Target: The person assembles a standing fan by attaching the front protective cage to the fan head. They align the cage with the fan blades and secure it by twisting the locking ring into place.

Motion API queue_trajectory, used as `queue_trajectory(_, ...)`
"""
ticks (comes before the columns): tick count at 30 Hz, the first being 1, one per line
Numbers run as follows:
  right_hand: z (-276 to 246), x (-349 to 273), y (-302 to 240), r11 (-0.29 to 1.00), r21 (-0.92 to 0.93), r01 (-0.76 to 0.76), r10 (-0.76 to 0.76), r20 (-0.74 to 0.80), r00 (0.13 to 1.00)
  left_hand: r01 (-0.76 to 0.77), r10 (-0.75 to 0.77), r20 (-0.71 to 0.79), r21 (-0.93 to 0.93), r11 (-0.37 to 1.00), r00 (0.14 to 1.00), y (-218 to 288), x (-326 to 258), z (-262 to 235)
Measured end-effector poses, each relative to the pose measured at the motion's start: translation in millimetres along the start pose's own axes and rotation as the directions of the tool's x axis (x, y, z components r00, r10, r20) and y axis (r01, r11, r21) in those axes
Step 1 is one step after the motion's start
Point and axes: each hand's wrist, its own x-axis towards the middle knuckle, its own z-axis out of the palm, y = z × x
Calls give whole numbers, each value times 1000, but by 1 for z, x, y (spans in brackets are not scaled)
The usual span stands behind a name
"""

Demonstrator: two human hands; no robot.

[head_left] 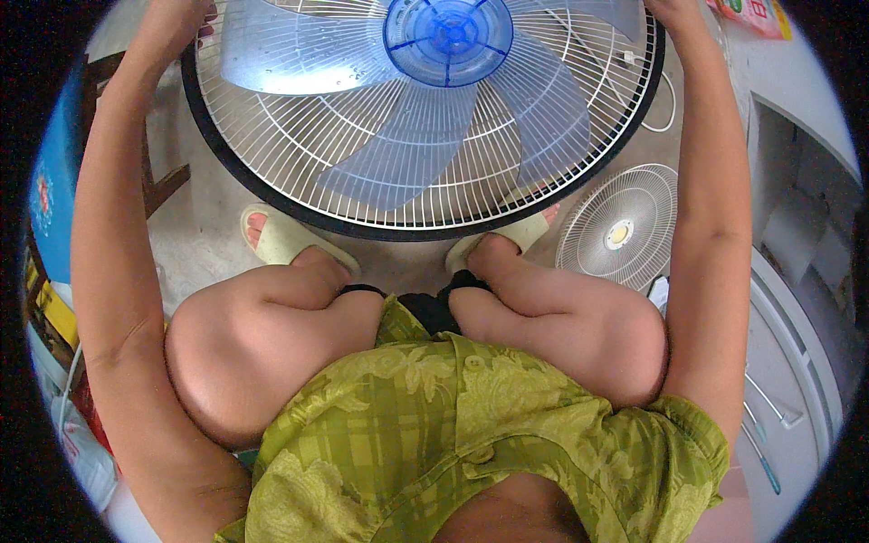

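Note:
An electric fan head (398,149) fills the upper middle, with translucent blue blades, a blue hub (448,36) and a black-edged rim (421,234). White grille wires show through the blades, and droplets dot the upper left blade. My left hand (188,20) is at the rim's left side, its fingers curled on the edge. On the opposite side my right hand (670,9) grips the rim; the picture's upper edge cuts off most of its fingers. Both forearms reach forward outside my bent knees.
A round white fan grille (619,235) with a yellow centre lies on the floor at right. My feet in pale slippers (288,237) are below the fan. Dark wooden legs (167,185) stand at left, a grey-white appliance (797,317) at right. A white cord (668,104) loops beside the rim.

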Motion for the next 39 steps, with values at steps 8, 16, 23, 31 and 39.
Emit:
queue_trajectory(8, 0, 3, 0, 1000, 14, -6, 6, 5, 1000, -117, 118, -64, 19, 993, 991, -6, -3, 3)
queue_trajectory(16, 1, 0, 1, 1000, 21, -10, 10, 3, 1000, -4, 3, -29, -45, 999, 1000, -21, 11, 5)
queue_trajectory(23, 0, -2, 2, 999, 20, -31, 32, -4, 999, -12, 11, -37, -30, 999, 999, -18, 6, 7)
queue_trajectory(31, 2, 1, 6, 998, 38, -49, 49, -7, 999, -7, 6, -59, -21, 1000, 998, -25, 7, 7)
queue_trajectory(39, 2, 0, 1, 996, 59, -64, 65, -17, 998, 8, -12, -41, -92, 996, 999, -74, 24, 10)
